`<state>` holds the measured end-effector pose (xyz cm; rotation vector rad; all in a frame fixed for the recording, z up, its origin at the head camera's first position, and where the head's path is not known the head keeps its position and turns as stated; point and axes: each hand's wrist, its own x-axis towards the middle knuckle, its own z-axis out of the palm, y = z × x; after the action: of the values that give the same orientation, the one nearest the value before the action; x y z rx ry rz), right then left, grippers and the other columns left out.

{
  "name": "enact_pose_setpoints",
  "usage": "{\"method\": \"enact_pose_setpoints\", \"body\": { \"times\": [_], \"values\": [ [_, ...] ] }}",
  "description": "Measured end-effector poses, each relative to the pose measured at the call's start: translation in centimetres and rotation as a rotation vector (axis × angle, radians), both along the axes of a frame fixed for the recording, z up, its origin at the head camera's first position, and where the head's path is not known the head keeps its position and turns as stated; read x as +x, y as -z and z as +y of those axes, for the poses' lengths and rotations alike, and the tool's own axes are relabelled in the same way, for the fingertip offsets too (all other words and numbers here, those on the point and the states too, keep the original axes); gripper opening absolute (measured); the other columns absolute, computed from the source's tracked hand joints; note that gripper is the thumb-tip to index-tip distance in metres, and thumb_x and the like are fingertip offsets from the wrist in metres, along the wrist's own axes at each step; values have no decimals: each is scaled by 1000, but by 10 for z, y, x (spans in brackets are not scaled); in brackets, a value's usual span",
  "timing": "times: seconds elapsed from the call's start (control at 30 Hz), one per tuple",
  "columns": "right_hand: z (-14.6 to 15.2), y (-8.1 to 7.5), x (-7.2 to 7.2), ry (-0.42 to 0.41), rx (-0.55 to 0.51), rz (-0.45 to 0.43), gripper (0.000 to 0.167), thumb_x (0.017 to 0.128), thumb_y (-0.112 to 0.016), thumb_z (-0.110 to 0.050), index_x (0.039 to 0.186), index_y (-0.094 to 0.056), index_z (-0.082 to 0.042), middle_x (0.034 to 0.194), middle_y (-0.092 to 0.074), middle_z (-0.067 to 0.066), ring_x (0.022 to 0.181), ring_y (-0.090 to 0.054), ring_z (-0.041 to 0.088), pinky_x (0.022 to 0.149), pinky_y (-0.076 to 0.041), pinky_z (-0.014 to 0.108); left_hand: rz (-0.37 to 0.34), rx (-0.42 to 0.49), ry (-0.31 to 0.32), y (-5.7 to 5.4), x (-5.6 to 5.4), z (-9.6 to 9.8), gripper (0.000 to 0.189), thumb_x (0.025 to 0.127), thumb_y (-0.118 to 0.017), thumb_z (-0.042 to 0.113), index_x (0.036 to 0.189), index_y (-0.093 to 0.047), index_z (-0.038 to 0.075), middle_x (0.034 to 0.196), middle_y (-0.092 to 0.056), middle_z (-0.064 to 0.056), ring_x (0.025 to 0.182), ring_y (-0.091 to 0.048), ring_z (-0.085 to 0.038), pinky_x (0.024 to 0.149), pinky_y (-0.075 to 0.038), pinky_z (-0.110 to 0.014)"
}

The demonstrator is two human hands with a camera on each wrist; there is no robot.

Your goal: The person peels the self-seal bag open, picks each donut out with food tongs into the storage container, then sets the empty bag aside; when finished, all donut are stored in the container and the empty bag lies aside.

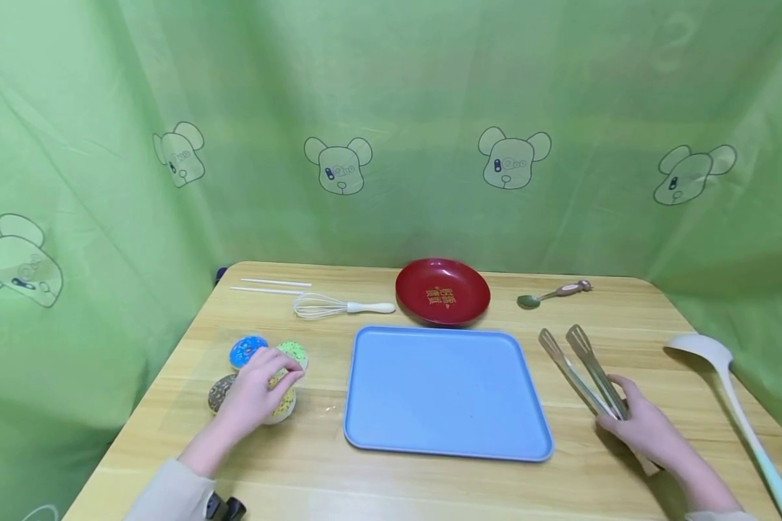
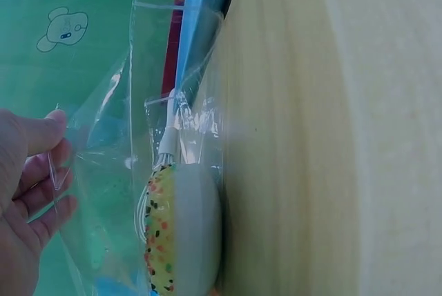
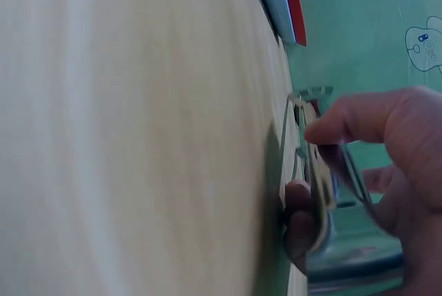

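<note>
At the left of the table, my left hand pinches the edge of a clear plastic bag between thumb and fingers. Under the film lie several toy donuts: a blue one, a green one, a brown one and a yellow sprinkled one. The hand and forearm partly cover them in the head view. On the right side my right hand grips metal tongs near their handle end. The slotted tips stand apart, pointing away from me.
A blue tray lies between the hands. Behind it sits a red plate, with a whisk and white chopsticks to its left. A small spoon is at the back right. A long ladle lies along the right edge.
</note>
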<state>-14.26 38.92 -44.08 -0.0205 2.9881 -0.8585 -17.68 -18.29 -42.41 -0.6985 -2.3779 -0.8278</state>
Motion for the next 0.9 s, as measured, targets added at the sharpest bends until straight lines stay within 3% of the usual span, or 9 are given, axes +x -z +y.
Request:
{"method": "enact_pose_setpoints", "body": {
  "times": [0.07,0.23,0.43,0.63,0.7,0.9],
  "values": [
    [1,1,1,-7,2,25,77,85,-64,-19,140,-18,7,96,-54,31,81,-55,36,61,-47,43,9,5,2,-1,0,0,16,75,-76,6,84,-66,14,85,-61,8,85,-52,-9,78,-48,-32],
    [0,3,4,-49,12,104,75,86,-62,-18,143,-19,5,108,-48,44,89,-54,49,69,-45,62,26,18,9,-4,1,-2,14,76,-75,5,85,-67,12,85,-62,7,87,-53,-10,78,-49,-32],
    [-8,-3,4,-58,-11,208,72,90,-61,-25,146,-21,-5,110,-47,45,83,-56,48,61,-47,58,5,44,0,-9,1,-3,13,77,-73,4,87,-67,10,87,-62,6,89,-56,-12,81,-49,-34],
    [-29,-15,2,-133,-4,321,68,88,-66,-19,144,-30,-7,111,-53,37,89,-56,47,70,-45,62,-45,63,-19,-9,2,-5,12,80,-72,6,88,-67,12,88,-62,7,88,-56,-11,79,-50,-31],
    [-38,-19,3,-158,-5,341,67,87,-67,-18,144,-32,-8,109,-56,32,88,-57,40,71,-46,59,-62,74,-24,-9,2,-6,11,80,-72,7,88,-67,12,88,-61,8,88,-56,-10,77,-51,-31],
    [-68,-27,3,-238,-8,341,65,86,-68,-19,143,-36,-15,90,-58,6,74,-52,11,61,-47,30,-76,116,-27,-11,1,-8,12,80,-72,6,87,-67,12,86,-62,9,86,-56,-9,76,-50,-28]
  ]
}}
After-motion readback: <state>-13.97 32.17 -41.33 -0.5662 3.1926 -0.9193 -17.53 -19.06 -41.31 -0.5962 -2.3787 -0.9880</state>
